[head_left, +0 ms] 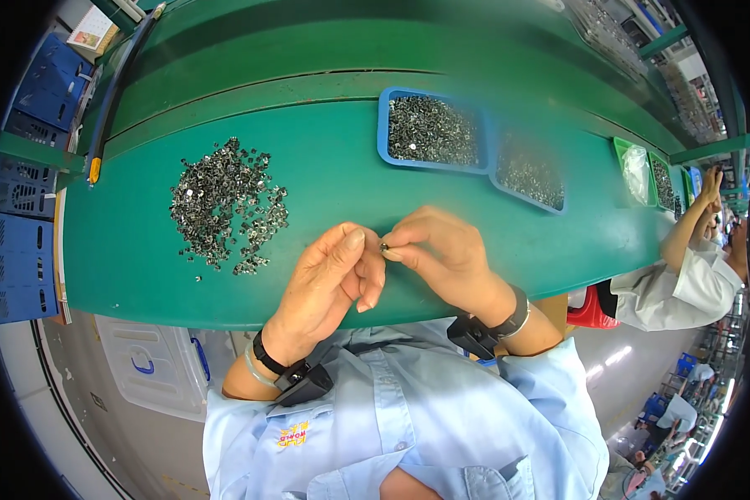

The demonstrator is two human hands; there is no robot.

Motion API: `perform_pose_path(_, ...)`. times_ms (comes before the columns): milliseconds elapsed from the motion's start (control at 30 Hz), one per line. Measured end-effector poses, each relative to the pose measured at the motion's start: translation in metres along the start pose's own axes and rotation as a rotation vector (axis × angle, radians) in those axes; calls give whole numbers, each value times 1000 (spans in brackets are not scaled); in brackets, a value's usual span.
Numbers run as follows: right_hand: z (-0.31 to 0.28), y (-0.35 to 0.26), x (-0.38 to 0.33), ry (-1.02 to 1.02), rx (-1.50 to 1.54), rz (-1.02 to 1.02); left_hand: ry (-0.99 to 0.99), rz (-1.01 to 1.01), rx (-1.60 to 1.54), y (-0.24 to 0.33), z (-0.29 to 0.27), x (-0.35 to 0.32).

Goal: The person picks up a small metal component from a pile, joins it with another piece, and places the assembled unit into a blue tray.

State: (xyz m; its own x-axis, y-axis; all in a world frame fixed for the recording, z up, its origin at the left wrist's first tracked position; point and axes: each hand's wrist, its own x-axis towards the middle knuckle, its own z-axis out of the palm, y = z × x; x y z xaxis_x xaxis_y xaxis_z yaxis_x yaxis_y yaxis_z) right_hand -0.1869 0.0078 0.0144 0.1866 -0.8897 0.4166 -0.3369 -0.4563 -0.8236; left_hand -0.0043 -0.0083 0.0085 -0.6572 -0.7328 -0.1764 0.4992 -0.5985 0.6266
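Observation:
Over the front part of the green bench, my two hands meet fingertip to fingertip. Thumb and forefinger of my right hand (pixel 446 250) pinch a small dark metal part (pixel 384 247). Close beside it is my left hand (pixel 329 271), its fingers curled and the thumb pressed toward the forefinger; whatever lies inside them is hidden. A loose pile of small shiny black-and-silver metal parts (pixel 225 200) spreads on the bench left of my hands. Beyond my right hand stand a blue tray (pixel 383 137) full of similar small parts and a second blue tray (pixel 529 202), blurred, also holding parts.
The green bench top (pixel 333 183) runs across in front of me. Green trays (pixel 627 154) stand at the right end, near a co-worker's arm (pixel 683 229). Blue crates (pixel 21 258) are stacked at left. A lidded clear plastic box (pixel 154 367) sits below the bench.

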Motion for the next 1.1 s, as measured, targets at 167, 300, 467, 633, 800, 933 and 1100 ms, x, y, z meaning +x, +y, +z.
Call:
perform_pose_path(167,-17,11,17,40,-216,3,99,-3,68,-3,-11,-5)
perform_pose_path(300,-41,30,46,210,-512,160,109,-82,42,-8,-17,-13)
perform_pose_path(467,-7,33,75,91,-485,-122,104,-88,14,-5,-26,-23)
perform_pose_path(633,69,44,92,-279,-459,-124,130,-71,-6,1,-33,-29)
perform_pose_path(800,95,47,96,-339,-509,-146,194,-1,-31,8,-41,-36)
perform_pose_path(933,84,45,90,-309,-383,-170,217,66,-46,13,-49,-39)
perform_pose_path(1100,56,14,67,-232,-239,-182,355,151,16,15,-41,-31)
